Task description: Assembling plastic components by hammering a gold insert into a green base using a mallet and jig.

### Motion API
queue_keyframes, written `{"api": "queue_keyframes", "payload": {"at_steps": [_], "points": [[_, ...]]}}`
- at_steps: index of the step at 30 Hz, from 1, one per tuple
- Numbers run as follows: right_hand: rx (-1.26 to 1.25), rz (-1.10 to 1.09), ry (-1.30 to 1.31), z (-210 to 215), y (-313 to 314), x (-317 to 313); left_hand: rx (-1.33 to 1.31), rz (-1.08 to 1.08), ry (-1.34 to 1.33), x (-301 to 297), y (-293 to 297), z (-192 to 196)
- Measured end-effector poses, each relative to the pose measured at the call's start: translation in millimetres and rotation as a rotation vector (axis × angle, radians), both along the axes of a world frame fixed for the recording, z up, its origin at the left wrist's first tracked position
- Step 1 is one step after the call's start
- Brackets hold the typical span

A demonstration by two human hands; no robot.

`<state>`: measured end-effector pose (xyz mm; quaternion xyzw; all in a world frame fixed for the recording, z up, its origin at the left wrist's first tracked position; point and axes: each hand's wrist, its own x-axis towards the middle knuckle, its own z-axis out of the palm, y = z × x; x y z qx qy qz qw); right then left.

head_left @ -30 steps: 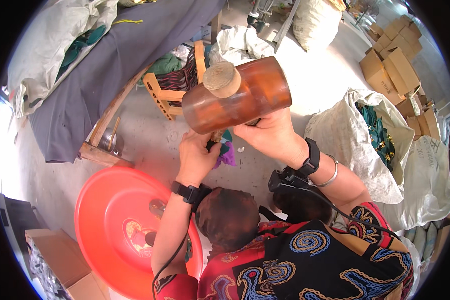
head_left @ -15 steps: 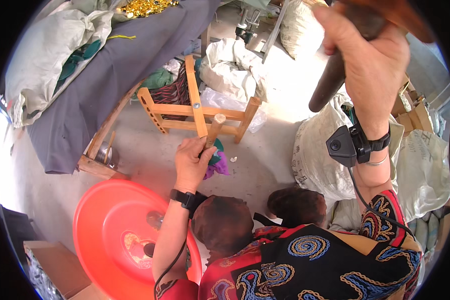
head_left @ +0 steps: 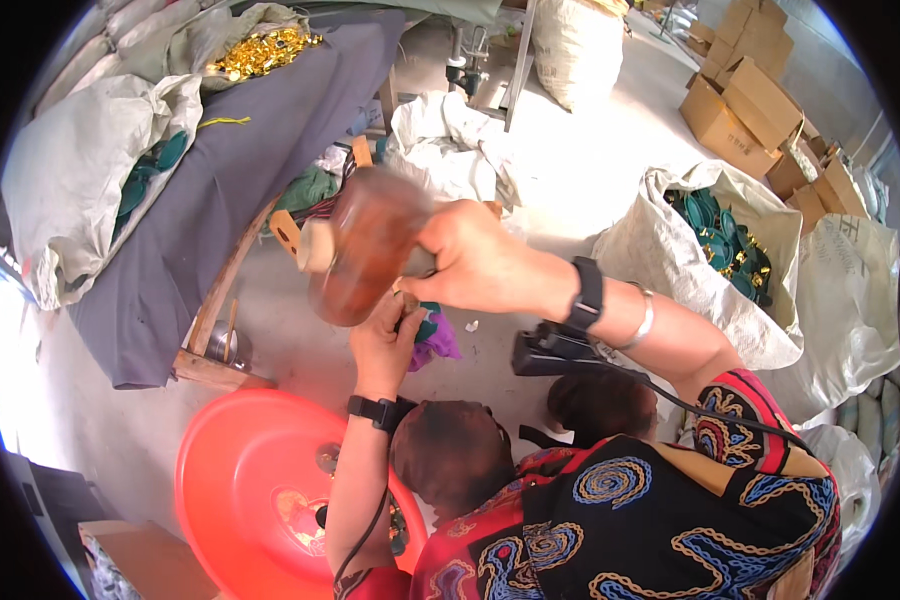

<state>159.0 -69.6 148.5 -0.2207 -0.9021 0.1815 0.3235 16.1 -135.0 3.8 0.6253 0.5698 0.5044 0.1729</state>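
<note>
My right hand (head_left: 475, 265) grips the handle of a brown wooden mallet (head_left: 365, 245), whose blurred head hangs low over the wooden stool (head_left: 288, 228). Just under the mallet head, my left hand (head_left: 385, 340) holds a small green and purple piece (head_left: 432, 335) in place with its fingertips. Each wrist wears a black band. The spot beneath the mallet head is hidden.
A big red plastic basin (head_left: 240, 480) sits at lower left with small items in it. An open white sack (head_left: 730, 250) of green pieces stands to the right. Cardboard boxes (head_left: 740, 110) lie far right, and a grey cloth (head_left: 260, 140) with gold bits covers the left.
The mallet went from low over the stool up high to the right, and has now swung back down over my left hand. The left hand stayed on the small piece.
</note>
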Motion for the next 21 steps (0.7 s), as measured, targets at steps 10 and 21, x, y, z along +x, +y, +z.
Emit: {"api": "queue_keyframes", "payload": {"at_steps": [10,21], "points": [[-0.324,-0.377,0.624,-17,7,62,-0.164,-0.038,-0.158,-17,8,10],[-0.644,-0.403,0.753,-89,-52,104,-0.083,-0.780,-0.360,199,47,233]]}}
